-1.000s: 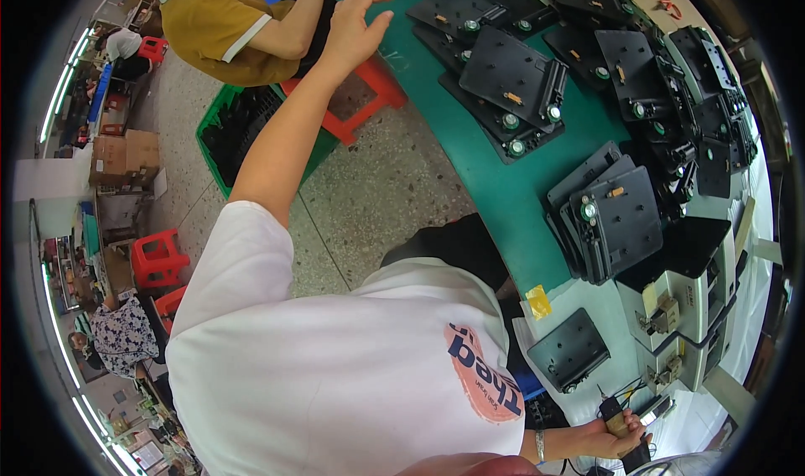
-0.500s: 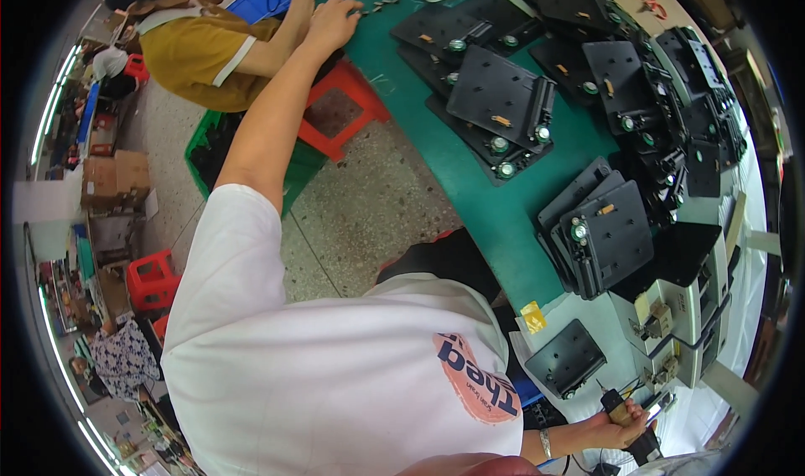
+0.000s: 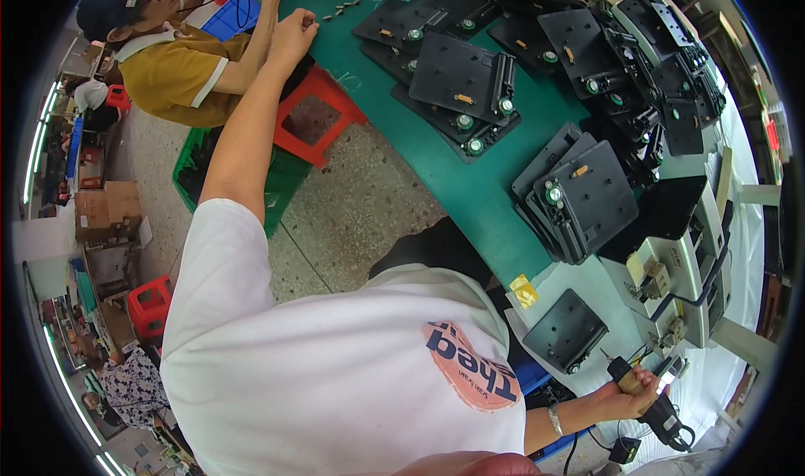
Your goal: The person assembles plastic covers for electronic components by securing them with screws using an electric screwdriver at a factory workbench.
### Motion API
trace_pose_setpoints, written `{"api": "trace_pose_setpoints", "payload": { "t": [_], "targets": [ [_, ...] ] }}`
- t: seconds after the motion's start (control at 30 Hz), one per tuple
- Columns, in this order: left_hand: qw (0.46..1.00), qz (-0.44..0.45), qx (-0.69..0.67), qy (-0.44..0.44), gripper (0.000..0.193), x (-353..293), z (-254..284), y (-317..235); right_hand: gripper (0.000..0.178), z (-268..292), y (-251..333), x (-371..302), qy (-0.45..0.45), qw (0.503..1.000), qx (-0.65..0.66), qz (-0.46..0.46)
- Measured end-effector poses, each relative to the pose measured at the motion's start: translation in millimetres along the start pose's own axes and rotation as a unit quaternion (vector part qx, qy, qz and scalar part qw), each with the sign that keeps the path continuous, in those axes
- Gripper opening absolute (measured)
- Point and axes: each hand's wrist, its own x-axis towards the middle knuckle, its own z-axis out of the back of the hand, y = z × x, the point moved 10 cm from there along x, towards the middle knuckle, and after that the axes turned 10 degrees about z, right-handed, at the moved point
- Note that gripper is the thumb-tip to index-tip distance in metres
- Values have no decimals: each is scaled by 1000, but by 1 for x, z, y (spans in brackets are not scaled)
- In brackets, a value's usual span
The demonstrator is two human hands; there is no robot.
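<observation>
My left arm stretches to the far left of the green table, where my left hand (image 3: 293, 36) is closed with its fingertips together. Whatever it pinches, if anything, is too small to make out. Beside it lie several small metal pins (image 3: 342, 8). At the lower right, my right hand (image 3: 631, 397) is wrapped round a dark, corded electric screwdriver (image 3: 623, 374), its thin bit pointing up and left. Close to that bit, a single black plate (image 3: 563, 329) with a hinge-like bar along one edge rests on a pale surface.
Stacked black plates (image 3: 587, 199) with round silver fittings cover much of the green table (image 3: 402, 153). Behind the screwdriver stands a grey-white machine (image 3: 683, 287). A co-worker in a mustard shirt (image 3: 172, 73) sits at the far left, by a red stool (image 3: 314, 111) and green crate (image 3: 281, 192).
My left hand has gone from spread fingers over the pins to a closed pinch, drawn slightly back from them. My right hand still holds the screwdriver, now slightly higher. The whole view has shifted.
</observation>
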Motion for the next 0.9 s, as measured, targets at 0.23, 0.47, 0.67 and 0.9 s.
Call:
{"api": "trace_pose_setpoints", "payload": {
  "t": [0.23, 0.47, 0.67, 0.9],
  "targets": [
    [962, 11, -270, -31, 28, -46, 41, -34, 38, -1, -3, -1, 14, 1000, 22, -5],
    [787, 71, -572, 222, 29, -221, 42, -199, 42, 7, -12, -2, 31, 998, 41, -30],
    [629, 95, -613, 469, 25, -365, -10, -313, 13, 5, -14, -6, 34, 997, 41, -56],
    [592, 13, -579, 560, 40, -436, -43, -378, 45, -10, -3, -18, 22, 995, 100, -19]
  ]
}}
